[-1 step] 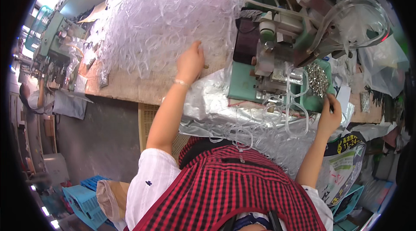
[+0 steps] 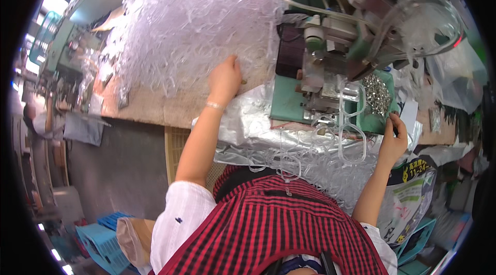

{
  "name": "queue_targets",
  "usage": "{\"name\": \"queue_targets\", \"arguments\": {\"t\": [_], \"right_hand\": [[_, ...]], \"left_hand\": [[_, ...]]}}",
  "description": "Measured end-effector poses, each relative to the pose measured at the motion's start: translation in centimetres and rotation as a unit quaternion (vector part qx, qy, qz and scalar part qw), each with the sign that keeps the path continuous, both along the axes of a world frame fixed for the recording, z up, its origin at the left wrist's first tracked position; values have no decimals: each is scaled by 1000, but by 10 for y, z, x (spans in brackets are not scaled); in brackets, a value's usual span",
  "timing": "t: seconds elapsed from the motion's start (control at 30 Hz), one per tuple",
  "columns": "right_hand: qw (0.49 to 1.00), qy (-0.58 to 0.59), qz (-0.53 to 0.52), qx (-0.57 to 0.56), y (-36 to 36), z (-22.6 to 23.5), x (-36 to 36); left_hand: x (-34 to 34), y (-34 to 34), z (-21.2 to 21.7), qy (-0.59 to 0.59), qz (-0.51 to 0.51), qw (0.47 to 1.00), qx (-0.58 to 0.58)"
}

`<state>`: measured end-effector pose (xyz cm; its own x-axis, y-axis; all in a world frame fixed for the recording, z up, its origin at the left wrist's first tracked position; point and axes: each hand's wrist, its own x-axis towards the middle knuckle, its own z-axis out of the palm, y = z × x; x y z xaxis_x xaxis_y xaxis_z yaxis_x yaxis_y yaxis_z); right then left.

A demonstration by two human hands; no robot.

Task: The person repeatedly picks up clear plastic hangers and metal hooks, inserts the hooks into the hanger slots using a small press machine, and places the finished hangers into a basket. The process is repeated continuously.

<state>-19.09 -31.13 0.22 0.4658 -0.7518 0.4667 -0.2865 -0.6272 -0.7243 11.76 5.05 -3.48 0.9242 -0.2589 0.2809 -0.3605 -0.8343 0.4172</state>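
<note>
My left hand (image 2: 225,80) reaches forward to the near edge of a big heap of clear plastic pieces (image 2: 191,22) on the bench, fingers curled into it; whether it grips a piece is hidden. My right hand (image 2: 393,138) sits at the right edge of a green machine base (image 2: 287,104), fingers bunched beside a pile of small shiny metal parts (image 2: 378,94). Whether it pinches one is too small to tell. Clear plastic frames (image 2: 351,135) hang from the front of the machine (image 2: 336,42) between my hands.
A crinkled clear plastic sheet (image 2: 248,125) drapes over the bench edge toward my lap. Clear tubing (image 2: 429,11) loops above the machine. Printed bags (image 2: 413,197) and blue crates (image 2: 101,244) stand on the floor. More machines (image 2: 62,53) line the far left.
</note>
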Motion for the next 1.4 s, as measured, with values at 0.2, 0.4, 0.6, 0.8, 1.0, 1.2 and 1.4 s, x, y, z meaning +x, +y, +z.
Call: {"name": "queue_targets", "arguments": {"t": [0.2, 0.4, 0.6, 0.8, 1.0, 1.2, 1.4], "right_hand": [[976, -54, 197, 73, 54, 85, 34], [933, -104, 277, 203, 79, 99, 96], [894, -185, 295, 281, 93, 101, 104], [857, -214, 285, 373, 111, 116, 96], [978, 2, 126, -166, 47, 59, 78], [974, 95, 35, -204, -4, 1, 56], [979, 90, 47, -179, 4, 19, 70]], "left_hand": [[-16, 7, 37, 31, -9, 990, -138], [-32, -20, 53, 123, -131, 858, -481], [-90, -56, 141, -23, -311, 713, -628], [-86, -91, 190, -110, -376, 726, -565], [-122, -87, 156, -167, -483, 775, -372], [-126, -106, 139, -325, -564, 734, -195], [-125, -104, 126, -344, -551, 730, -213]]}}
